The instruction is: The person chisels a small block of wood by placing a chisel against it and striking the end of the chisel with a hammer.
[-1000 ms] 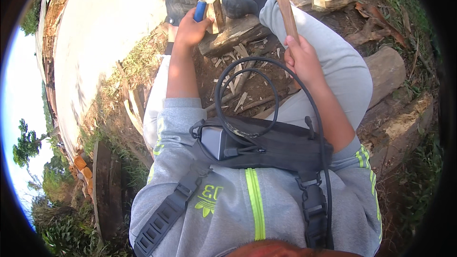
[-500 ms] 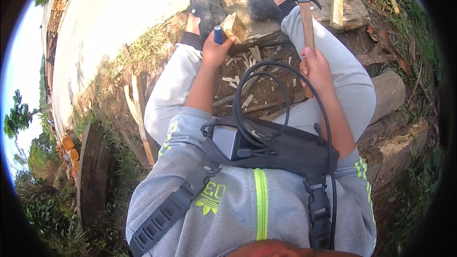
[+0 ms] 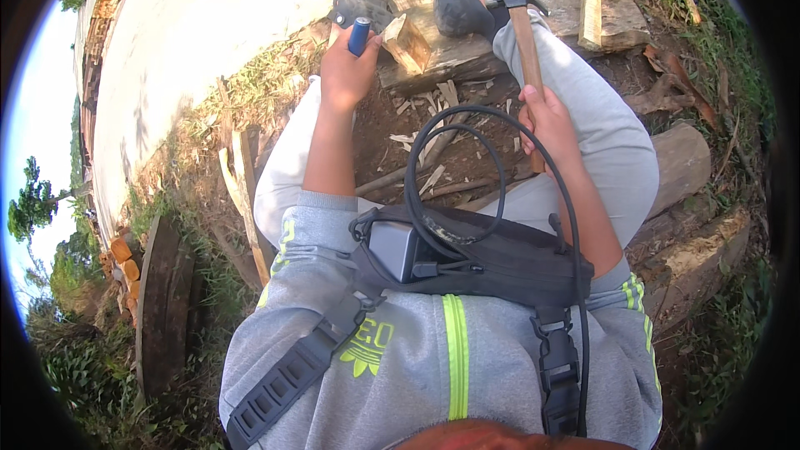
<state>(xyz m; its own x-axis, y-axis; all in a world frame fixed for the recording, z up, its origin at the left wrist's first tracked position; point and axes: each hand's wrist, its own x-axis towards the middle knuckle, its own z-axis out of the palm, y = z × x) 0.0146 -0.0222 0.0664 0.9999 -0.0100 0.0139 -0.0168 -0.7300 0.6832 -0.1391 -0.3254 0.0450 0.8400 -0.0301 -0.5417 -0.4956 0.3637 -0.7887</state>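
Note:
My left hand [image 3: 348, 73] is closed around a blue handle [image 3: 359, 37] with a metal-capped end, which looks like a chisel; its blade is hidden. The handle leans to the right, and the hand is just left of a pale wooden block [image 3: 407, 43]. That block rests against a thick log or plank between my feet. In my right hand [image 3: 550, 123] is a claw hammer [image 3: 525, 46], gripped on the lower part of its wooden handle. Its dark metal head points up and away, near my right shoe.
Wood chips [image 3: 433, 108] litter the soil between my legs. A narrow split stick [image 3: 590, 4] lies across the thick plank [image 3: 621, 12] at the far right. A black cable [image 3: 414, 171] loops up from my waist bag. Logs [image 3: 679, 167] lie to the right.
My left hand has moved left and farther out with the blue-handled chisel, away from the wooden block. The chisel's handle now tilts more. The hammer has shifted slightly left.

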